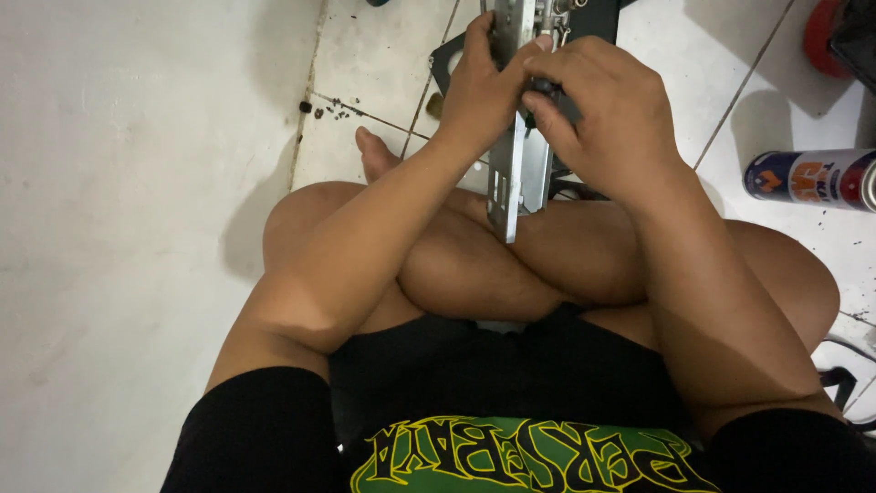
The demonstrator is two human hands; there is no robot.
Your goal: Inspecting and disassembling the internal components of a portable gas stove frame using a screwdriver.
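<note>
Metal bracket point(516, 178) between hands, spray can point(812, 178) nearby

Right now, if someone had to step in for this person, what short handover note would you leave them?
Left hand: gripping the grey metal bracket, upright, its lower end over the crossed legs.
Right hand: closed around a small dark tool pressed to the bracket's side.
Nearby: spray can lying on the tiled floor at right; dark flat part behind the bracket.
Done or left: not readable from this view; the contact point is hidden.
</note>
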